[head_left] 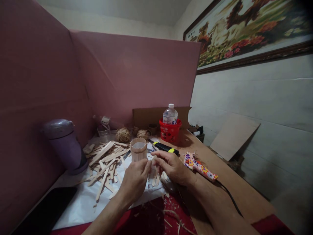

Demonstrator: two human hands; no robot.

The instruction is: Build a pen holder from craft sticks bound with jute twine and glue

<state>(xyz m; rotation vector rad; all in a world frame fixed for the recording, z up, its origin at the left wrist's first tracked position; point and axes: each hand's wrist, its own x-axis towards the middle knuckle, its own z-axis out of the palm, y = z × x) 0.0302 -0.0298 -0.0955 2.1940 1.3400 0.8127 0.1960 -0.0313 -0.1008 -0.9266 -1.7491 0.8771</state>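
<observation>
A cup ringed with wooden sticks (138, 149) stands upright at the centre. Right in front of it is my left hand (137, 176), its fingers closed near the cup's lower part; what they pinch is hidden. Beside it my right hand (172, 167) has thumb and index finger pinched on a small pale wooden stick (154, 158). The fingertips of both hands are close together. Beneath the hands, more short sticks (155, 179) and a strand of twine lie on white paper. A heap of wooden sticks (107, 163) spreads to the left of the cup.
Behind are twine balls (123, 135) and a red bucket (170, 132) holding a plastic bottle (170, 115). A black and yellow cutter (165, 148) and a flowered glue gun (200, 167) with a cord lie right. A purple tumbler (66, 147) and a black object (46, 209) are left.
</observation>
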